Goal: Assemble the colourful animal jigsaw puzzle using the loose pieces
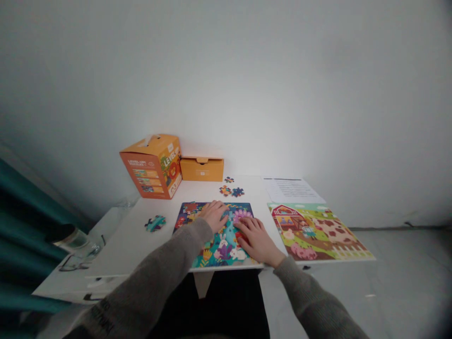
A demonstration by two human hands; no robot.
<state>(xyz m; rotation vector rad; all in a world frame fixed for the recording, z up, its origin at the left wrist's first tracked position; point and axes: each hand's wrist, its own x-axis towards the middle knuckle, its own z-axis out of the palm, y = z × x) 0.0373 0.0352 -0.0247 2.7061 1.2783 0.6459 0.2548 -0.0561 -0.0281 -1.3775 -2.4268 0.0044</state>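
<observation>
Head view: I have both bare hands on a jigsaw puzzle near the white table's front edge. My left hand lies palm-down over its upper middle; its fingertips are too blurred for me to tell whether they pinch anything. My right hand rests on its right side, thumb and fingers apart.

On the orange puzzle box I read "LEVEL UP! PUZZLES" on the side and "LEVEL UP" on the front, partly lost to the angle, with what looks like "03" at a lower corner. The smaller lines blur out. The low orange carton beside it bears a small pale mark I can't read. The printed sheet behind the farm puzzle has rows of text too tiny for me, and the dark lettering on my left sleeve is illegible.

My hands hide part of the jigsaw puzzle's picture, though white rabbits show. Joined teal pieces lie left of it.
</observation>
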